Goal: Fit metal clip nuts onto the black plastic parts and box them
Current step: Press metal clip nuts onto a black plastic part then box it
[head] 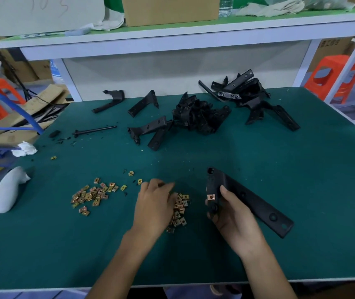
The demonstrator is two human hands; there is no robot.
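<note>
Left hand sits on the nut pile, pinch unclear. Just right, right hand grips the black part, slanting toward lower right.

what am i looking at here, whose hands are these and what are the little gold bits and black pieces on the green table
There is no machine here. A person works with bare hands, and the single picture comes from a camera worn on their head, looking down at the bench. The right hand grips a long black plastic part. That part already carries one brass-coloured metal clip nut on its edge by the thumb. The left hand reaches into a pile of loose clip nuts; whether it has pinched one is hidden. A second scatter of clip nuts lies further left on the green table. At the back lie heaps of more black plastic parts.
</note>
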